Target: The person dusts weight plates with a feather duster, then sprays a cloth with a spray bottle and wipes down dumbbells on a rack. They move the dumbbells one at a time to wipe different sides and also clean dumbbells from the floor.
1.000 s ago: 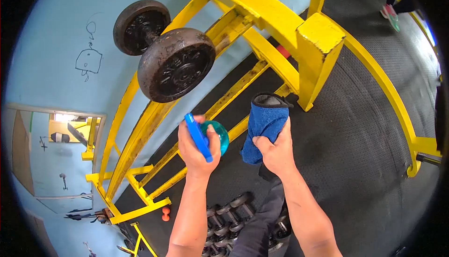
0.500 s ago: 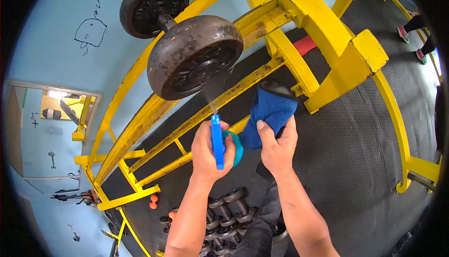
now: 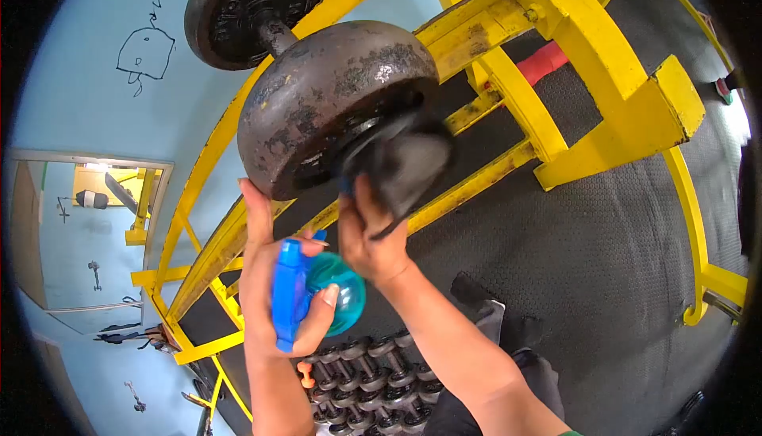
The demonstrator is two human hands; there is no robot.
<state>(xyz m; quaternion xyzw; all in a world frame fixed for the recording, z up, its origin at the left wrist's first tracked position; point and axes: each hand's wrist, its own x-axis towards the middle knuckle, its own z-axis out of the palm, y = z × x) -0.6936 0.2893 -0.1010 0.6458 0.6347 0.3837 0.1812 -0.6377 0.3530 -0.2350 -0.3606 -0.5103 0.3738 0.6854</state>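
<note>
A large worn dumbbell [image 3: 325,94] with dark, chipped round ends rests tilted on the yellow rack [image 3: 591,35]. My left hand [image 3: 258,301] is closed around a spray bottle [image 3: 348,297] with a blue trigger head and a clear teal body. One finger of that hand stretches up to the lower rim of the dumbbell's near end. With my right hand [image 3: 371,237] I hold a cloth [image 3: 417,166] against the end face of the dumbbell. The cloth's dark side shows, blurred by motion, and it hides part of that face.
Several small dumbbells [image 3: 369,376] stand in rows on the floor below my arms, beside an orange one [image 3: 305,372]. A red object [image 3: 542,63] lies behind the rack. Black textured matting [image 3: 587,261] spreads to the right. Another person's foot [image 3: 724,89] shows at the far right.
My right hand has moved up and left, bringing the cloth onto the dumbbell's end. The spray bottle has shifted left and down; the mist seen earlier is gone. The view has moved closer.
</note>
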